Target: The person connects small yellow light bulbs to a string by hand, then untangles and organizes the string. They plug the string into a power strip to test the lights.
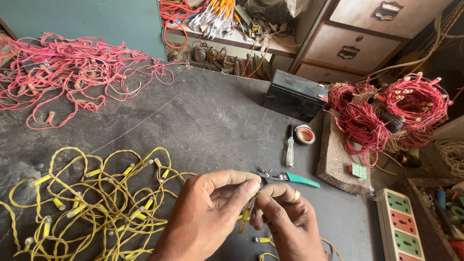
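Dark workshop surface (208, 116): both hands pinch the thin yellow twisted wire (246, 212) upright between them, left hand (212, 212) and right hand (285, 217) equally close, tangle trailing left.

This is a small electrical repair or assembly workshop. A dark, scuffed workbench (203, 121) carries heaps of wired light strings: a yellow tangle (92, 203) at the near left, a loose red one (63, 67) at the far left, and tighter red bundles (391, 111) on the right. Hand tools lie about: green-handled pliers (290, 177), a screwdriver (289, 147) and a roll of tape (305, 134). A black box, probably a battery (296, 99), stands near the back edge, and a multi-socket power strip (400, 224) sits at the right. Behind are worn wooden drawers (357, 43) and a cluttered shelf (227, 29) of wires and parts.
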